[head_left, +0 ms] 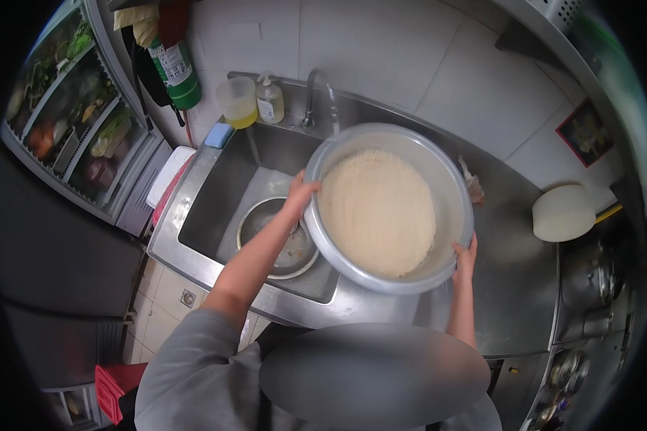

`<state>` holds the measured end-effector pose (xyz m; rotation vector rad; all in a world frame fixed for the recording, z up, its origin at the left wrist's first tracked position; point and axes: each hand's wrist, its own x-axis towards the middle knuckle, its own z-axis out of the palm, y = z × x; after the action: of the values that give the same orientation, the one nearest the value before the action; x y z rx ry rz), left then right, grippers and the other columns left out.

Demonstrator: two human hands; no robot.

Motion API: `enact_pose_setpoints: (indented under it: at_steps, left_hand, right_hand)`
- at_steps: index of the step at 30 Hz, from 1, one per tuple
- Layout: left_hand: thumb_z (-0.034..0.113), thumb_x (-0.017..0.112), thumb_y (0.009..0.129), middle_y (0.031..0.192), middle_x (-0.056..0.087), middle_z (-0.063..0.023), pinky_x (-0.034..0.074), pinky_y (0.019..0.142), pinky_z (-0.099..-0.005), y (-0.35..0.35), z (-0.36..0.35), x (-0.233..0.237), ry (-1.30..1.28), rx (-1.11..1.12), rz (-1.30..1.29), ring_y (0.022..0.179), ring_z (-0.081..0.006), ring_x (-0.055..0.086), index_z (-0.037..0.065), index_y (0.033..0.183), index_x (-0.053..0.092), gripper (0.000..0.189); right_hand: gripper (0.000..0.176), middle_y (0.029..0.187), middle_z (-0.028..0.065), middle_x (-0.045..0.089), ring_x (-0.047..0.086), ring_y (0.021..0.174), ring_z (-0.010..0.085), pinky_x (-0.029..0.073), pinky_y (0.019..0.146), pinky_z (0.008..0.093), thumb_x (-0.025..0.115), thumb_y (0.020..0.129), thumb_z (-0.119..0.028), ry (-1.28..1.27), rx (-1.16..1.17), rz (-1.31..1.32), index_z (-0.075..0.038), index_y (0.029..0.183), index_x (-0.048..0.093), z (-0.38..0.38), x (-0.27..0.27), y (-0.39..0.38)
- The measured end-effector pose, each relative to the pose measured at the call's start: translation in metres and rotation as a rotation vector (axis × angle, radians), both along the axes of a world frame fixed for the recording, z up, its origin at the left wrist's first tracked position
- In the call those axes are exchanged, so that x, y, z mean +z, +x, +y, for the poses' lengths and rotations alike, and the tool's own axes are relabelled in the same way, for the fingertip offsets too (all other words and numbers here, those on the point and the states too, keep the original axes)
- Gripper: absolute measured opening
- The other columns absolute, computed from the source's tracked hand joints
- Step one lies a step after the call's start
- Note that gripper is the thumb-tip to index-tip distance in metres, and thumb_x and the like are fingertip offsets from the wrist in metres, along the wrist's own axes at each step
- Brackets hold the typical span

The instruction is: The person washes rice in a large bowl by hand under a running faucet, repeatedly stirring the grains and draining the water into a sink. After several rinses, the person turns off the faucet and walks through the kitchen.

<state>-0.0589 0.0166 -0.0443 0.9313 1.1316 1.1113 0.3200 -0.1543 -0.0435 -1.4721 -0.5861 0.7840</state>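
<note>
A large grey metal basin is held by its rim between my two hands, over the right edge of the sink and the counter beside it. Pale grains that look like uncooked rice cover its bottom. My left hand grips the left rim, thumb on top and fingers mostly hidden underneath. On the right rim, my right hand is closed, its thumb over the edge. Below my left forearm, a smaller metal bowl with a little liquid and scraps sits in the sink.
Behind the basin rises a curved faucet. Left of it stand a soap pump bottle, a tub of yellow liquid and a blue sponge. Steel counter extends right, towards a pale rounded object and pots.
</note>
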Motion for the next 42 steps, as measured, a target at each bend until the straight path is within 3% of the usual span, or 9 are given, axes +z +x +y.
enact_pose_setpoints:
  at_steps: [6,8,11,17,24,29,32,37,42]
  left_hand:
    - [0.031,0.065,0.067,0.124,0.044,-0.0173,0.033,0.095,-0.0450,0.003,0.073,0.034,0.456,0.064,1.163,0.118,-0.0301,0.039,0.005,0.122,0.043,0.065]
    - [0.042,0.061,0.072,0.132,0.034,-0.0165,0.023,0.100,-0.0467,0.023,0.068,0.045,0.773,-0.276,1.748,0.126,-0.0294,0.026,0.005,0.127,0.036,0.071]
    - [0.041,0.056,0.076,0.135,0.029,-0.0167,0.018,0.103,-0.0433,0.051,0.070,0.031,0.869,-0.613,1.700,0.128,-0.0304,0.021,0.003,0.126,0.036,0.066]
    - [0.023,0.046,0.081,0.131,0.037,-0.0158,0.020,0.102,-0.0424,0.065,0.145,-0.021,1.142,-0.517,2.042,0.125,-0.0297,0.028,0.002,0.117,0.047,0.042]
    - [0.018,0.046,0.078,0.129,0.036,-0.0203,0.021,0.101,-0.0441,0.032,0.127,0.040,0.768,-0.815,1.788,0.124,-0.0376,0.026,0.004,0.112,0.051,0.037]
    - [0.014,0.056,0.072,0.136,0.022,-0.0241,0.021,0.101,-0.0470,-0.005,0.059,0.020,0.745,0.003,1.169,0.126,-0.0440,0.016,0.010,0.119,0.048,0.048]
    - [0.006,0.052,0.071,0.136,0.021,-0.0236,0.022,0.101,-0.0439,-0.002,0.050,0.006,0.636,0.151,0.900,0.125,-0.0435,0.019,0.012,0.121,0.046,0.051]
    - [-0.001,0.046,0.068,0.135,0.024,-0.0235,0.025,0.100,-0.0413,-0.001,0.052,0.000,0.595,0.163,0.887,0.122,-0.0412,0.027,0.011,0.119,0.048,0.052]
    - [-0.007,0.044,0.065,0.133,0.029,-0.0222,0.028,0.098,-0.0412,-0.002,0.050,0.002,0.650,0.186,0.885,0.119,-0.0393,0.031,0.010,0.114,0.052,0.051]
  right_hand:
    - [0.075,0.131,0.0169,0.033,0.038,0.116,0.0284,0.031,0.095,0.0329,0.056,0.069,0.004,0.076,-0.202,0.001,-0.002,0.133,0.019,0.050,-0.006,-0.041]
    - [0.076,0.131,0.0176,0.032,0.037,0.117,0.0279,0.030,0.096,0.0329,0.057,0.068,0.003,0.072,-0.235,-0.011,-0.002,0.133,0.018,0.065,-0.014,-0.048]
    - [0.077,0.131,0.0182,0.032,0.036,0.118,0.0276,0.027,0.097,0.0319,0.057,0.067,0.002,0.079,-0.307,-0.105,0.000,0.133,0.017,0.074,-0.017,-0.071]
    - [0.077,0.130,0.0193,0.034,0.035,0.119,0.0280,0.026,0.099,0.0318,0.058,0.067,-0.003,0.058,-0.355,-0.176,0.003,0.132,0.019,0.073,-0.018,-0.086]
    - [0.074,0.133,0.0225,0.027,0.028,0.123,0.0334,0.023,0.101,0.0344,0.061,0.067,-0.008,-0.148,-0.389,-0.461,0.005,0.130,0.024,0.071,-0.015,-0.081]
    - [0.064,0.134,0.0201,0.026,0.022,0.126,0.0361,0.019,0.102,0.0445,0.058,0.069,-0.012,-0.619,-0.070,-1.443,-0.001,0.128,0.034,0.072,0.029,-0.087]
    - [0.054,0.131,0.0175,0.032,0.026,0.123,0.0369,0.018,0.101,0.0491,0.057,0.070,-0.013,-0.575,0.231,-1.831,-0.004,0.122,0.044,0.108,0.050,-0.084]
    - [0.041,0.111,0.0173,0.051,0.049,0.102,0.0334,0.039,0.087,0.0449,0.059,0.072,-0.025,-0.479,0.314,-1.310,-0.004,0.107,0.054,0.237,0.016,-0.060]
    - [0.029,0.097,0.0188,0.057,0.055,0.092,0.0338,0.044,0.078,0.0429,0.050,0.077,-0.024,-0.458,0.290,-1.500,-0.002,0.092,0.060,0.362,-0.061,-0.014]
